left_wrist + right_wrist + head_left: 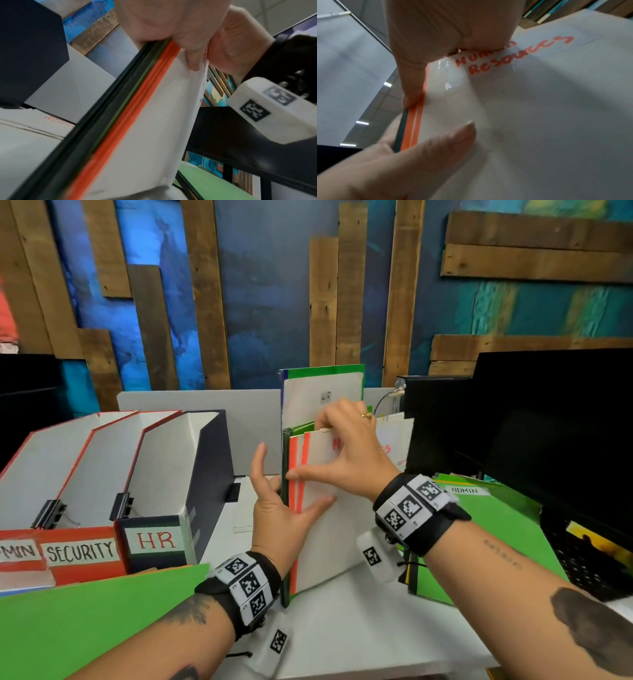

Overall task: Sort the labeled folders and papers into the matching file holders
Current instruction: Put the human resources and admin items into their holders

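An upright stack of folders and papers [325, 542] stands on the white table. Its front sheet [522, 121] is white with orange strips on the left edge and reads "Human Resources" in red. My left hand [291, 501] holds the stack's left edge, thumb [445, 142] on the front and fingers behind. My right hand [318, 450] curls over the top edge of the front sheets, its thumb [412, 81] stretched down to the orange strips. Three file holders stand at left, labelled HR [156, 541], SECURITY [80, 553] and ADMIN [17, 551]. The stack's edge [137, 108] shows dark, green and orange layers.
A green folder [85, 621] lies at the near left in front of the holders. Another green folder labelled ADMIN [486, 518] lies right of the stack. A black monitor [531, 422] fills the right side. A white divider panel [205, 405] stands behind the holders.
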Tool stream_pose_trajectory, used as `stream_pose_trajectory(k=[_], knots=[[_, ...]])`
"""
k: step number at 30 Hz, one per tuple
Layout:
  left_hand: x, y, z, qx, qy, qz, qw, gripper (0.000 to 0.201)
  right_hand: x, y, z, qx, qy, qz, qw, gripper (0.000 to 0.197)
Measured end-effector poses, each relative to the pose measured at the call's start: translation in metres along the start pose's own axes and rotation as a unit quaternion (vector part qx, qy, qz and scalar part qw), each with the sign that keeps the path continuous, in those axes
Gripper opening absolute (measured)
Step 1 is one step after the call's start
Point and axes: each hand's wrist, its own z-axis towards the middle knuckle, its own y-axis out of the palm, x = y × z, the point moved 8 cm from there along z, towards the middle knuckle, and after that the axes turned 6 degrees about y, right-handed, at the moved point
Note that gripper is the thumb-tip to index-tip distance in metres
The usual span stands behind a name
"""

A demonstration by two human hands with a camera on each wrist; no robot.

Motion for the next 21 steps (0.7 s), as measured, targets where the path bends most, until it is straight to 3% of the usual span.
stream_pose_trajectory(k=[3,6,9,10,12,14,16,21], knots=[[0.0,-0.004,0.001,0.004,-0.012,-0.008,1.0,0.09,0.01,-0.007,-0.006,0.057,0.056,0.038,0.996,0.086],[-0.012,-0.013,0.002,0.023,-0.05,-0.053,0.997,0.06,0.05,-0.024,-0.02,0.192,0.192,-0.003,0.962,0.103],[-0.01,-0.02,0.003,0.033,-0.052,-0.085,0.994,0.046,0.108,-0.031,-0.051,0.267,0.417,0.053,0.867,0.118],[-0.007,-0.021,0.003,0.036,-0.049,-0.087,0.994,0.046,0.126,-0.024,-0.061,0.252,0.482,0.118,0.831,0.12],[-0.006,-0.021,0.004,0.036,-0.047,-0.083,0.995,0.057,0.144,0.002,-0.067,0.176,0.518,0.283,0.788,0.109],[-0.009,-0.022,0.005,0.038,-0.049,-0.065,0.996,0.071,0.138,0.016,-0.063,0.1,0.5,0.343,0.789,0.092],[-0.012,-0.023,0.008,0.035,-0.061,-0.044,0.997,0.076,0.133,0.02,-0.061,0.078,0.5,0.334,0.796,0.092],[-0.012,-0.005,0.008,-0.028,-0.09,-0.031,0.995,0.041,0.119,0.026,-0.052,0.054,0.509,0.197,0.836,0.106]])
